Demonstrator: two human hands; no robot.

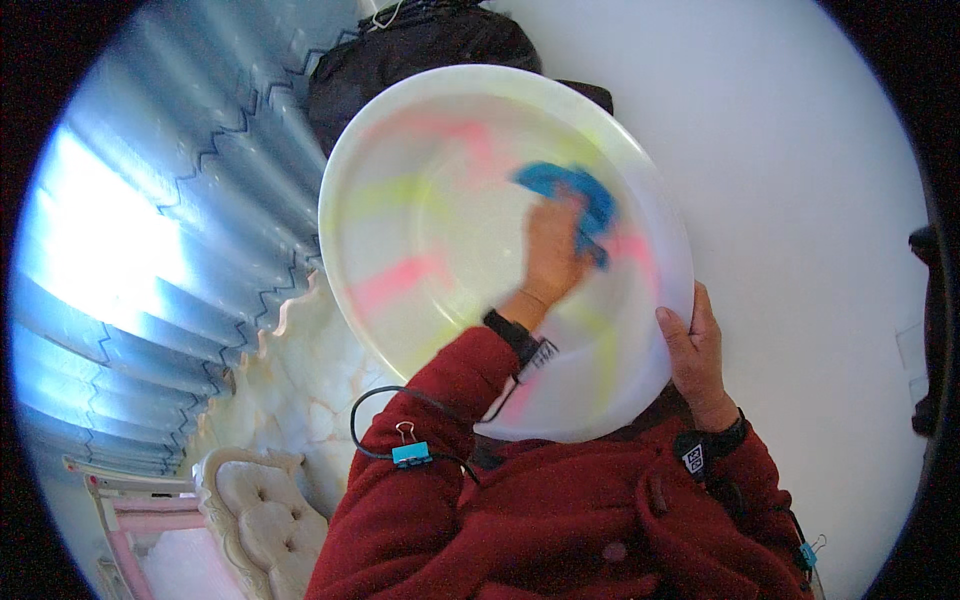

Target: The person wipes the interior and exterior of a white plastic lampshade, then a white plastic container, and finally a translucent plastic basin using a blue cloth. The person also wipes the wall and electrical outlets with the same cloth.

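A large round white plastic basin [480,247] with blurred pink and yellow-green patches is tilted up in front of my body, its hollow side facing me. Inside it, my left hand [559,240] grips a blue cloth [596,199] against or close to the inner wall; motion blurs both. At the basin's right rim, my right hand [697,352] holds on with the thumb on the near side, while the fingers are partly hidden behind the rim.
Blue curtains [247,135] hang at the left before a bright window. A black bag [450,37] lies beyond the basin. A tufted cream headboard or chair back [262,510] and a pink-and-white frame [150,510] stand lower left. A cable [360,412] is clipped to my left sleeve.
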